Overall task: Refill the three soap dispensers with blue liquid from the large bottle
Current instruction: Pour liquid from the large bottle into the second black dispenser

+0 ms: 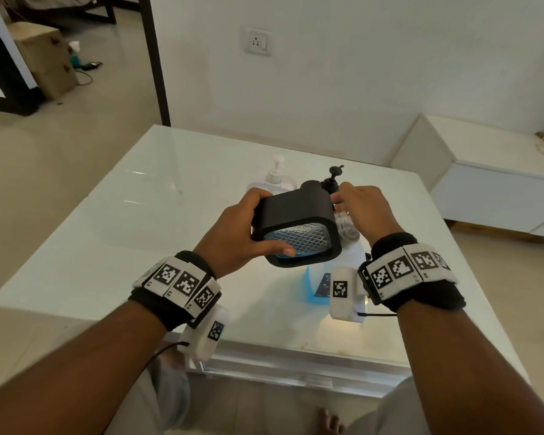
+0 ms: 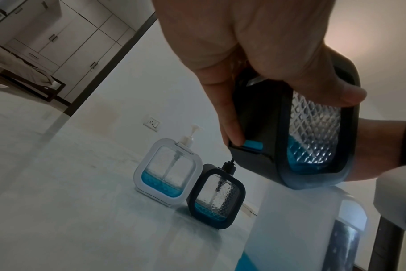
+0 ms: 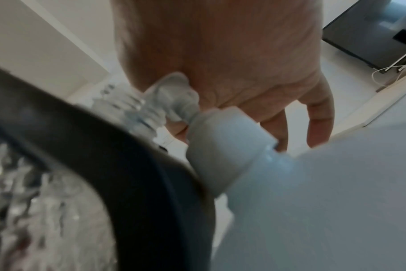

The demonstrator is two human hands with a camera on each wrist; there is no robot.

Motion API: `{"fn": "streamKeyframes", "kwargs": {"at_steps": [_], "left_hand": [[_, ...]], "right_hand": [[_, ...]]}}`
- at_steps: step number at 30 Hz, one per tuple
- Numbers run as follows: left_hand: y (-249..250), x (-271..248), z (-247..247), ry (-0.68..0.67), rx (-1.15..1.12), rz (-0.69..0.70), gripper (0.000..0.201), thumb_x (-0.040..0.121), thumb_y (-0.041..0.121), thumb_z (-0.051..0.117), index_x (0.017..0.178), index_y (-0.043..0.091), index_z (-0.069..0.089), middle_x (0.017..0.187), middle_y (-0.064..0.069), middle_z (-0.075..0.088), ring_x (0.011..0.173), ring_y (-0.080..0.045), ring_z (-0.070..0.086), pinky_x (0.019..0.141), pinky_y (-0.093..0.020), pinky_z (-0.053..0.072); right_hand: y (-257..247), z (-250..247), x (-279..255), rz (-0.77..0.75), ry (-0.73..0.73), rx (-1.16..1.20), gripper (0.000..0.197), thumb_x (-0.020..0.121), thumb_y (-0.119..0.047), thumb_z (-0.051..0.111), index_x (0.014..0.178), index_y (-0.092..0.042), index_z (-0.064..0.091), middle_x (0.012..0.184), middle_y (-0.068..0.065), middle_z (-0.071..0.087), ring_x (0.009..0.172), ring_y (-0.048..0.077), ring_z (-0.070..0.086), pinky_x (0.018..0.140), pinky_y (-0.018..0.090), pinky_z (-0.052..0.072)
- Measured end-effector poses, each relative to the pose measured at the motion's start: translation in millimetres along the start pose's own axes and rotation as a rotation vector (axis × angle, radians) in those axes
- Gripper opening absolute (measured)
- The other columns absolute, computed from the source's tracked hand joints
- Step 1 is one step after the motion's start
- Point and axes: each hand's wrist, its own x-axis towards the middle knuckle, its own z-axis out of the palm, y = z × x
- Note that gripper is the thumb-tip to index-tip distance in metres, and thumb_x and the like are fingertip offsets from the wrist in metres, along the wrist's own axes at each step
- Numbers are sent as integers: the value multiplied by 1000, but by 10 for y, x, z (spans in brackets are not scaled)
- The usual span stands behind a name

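So the biggest thing is the white glass table (image 1: 182, 171), and right at its near edge stands the large bottle (image 2: 297, 216), pale and see-through, with blue liquid low inside and a white cap (image 3: 230, 146) on top. The person holds a black dispenser (image 1: 296, 215) in the air above that bottle, tipped over so its patterned clear window faces up toward the head camera; the blue liquid has pooled at the low end, and the left wrist view shows a bit of blue through a slot in its side too. The left hand (image 1: 233, 233) is wrapped round the dispenser, thumb across the window edge, fingers curled on the far side. The right hand (image 1: 365, 208) is at the dispenser's neck end, fingers bent around a small clear ribbed piece (image 3: 148, 108), though the right wrist view is blurry and the exact grip can't be made out. Farther back on the table, a white dispenser (image 2: 168, 170) and a second black one (image 2: 217, 198) stand upright, touching or just beside each other, pumps on, each with a shallow blue layer at the bottom. A wall socket (image 1: 258, 42) sits on the wall behind.
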Motion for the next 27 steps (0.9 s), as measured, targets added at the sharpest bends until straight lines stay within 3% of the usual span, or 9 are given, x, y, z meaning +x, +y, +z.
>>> {"fn": "streamKeyframes", "kwargs": {"at_steps": [2,5,10,12,16,24,27], "left_hand": [[3,10,10,2,4,1,71,57,46,79,113,24,41,102,13,59,92,-2,60,71,-21,56],[-9,19,22,1,16,0,71,58,49,80,113,25,42,103,9,60,90,-7,61,72,-28,57],[10,10,25,-12,-2,0,66,62,46,77,113,24,41,102,14,58,93,0,59,71,-20,56],[22,9,26,-10,-16,-6,61,66,44,74,113,25,41,102,16,57,94,3,60,71,-18,55],[37,-1,45,-3,-12,-6,55,71,43,70,113,26,40,102,19,56,93,9,59,69,-14,53],[78,-1,62,36,-5,13,49,75,35,70,113,22,41,101,19,55,92,14,57,66,-8,48],[82,-13,71,35,-5,14,51,73,39,69,113,23,41,102,18,56,92,12,57,66,-9,49]], "right_hand": [[15,-39,31,-11,-7,23,34,87,-36,43,90,-17,71,83,-3,72,91,20,65,94,43,48],[45,-78,62,-22,-8,24,32,89,-33,44,89,-18,71,80,-4,72,90,21,65,93,43,48],[67,-91,97,-21,-1,30,28,90,-30,45,86,-18,70,79,-2,71,87,20,65,96,45,49],[66,-69,92,-9,12,6,28,86,-35,45,82,-23,69,79,-5,71,87,20,65,97,48,47],[88,-60,93,20,31,-58,40,64,-46,39,77,-24,70,79,-7,73,93,24,65,99,54,42],[153,-43,112,28,-16,-15,46,65,-49,36,78,-25,72,82,-11,73,91,19,66,101,54,40],[116,-63,68,34,-15,27,43,75,-48,38,83,-22,71,85,-6,72,92,21,66,98,47,45]]}}
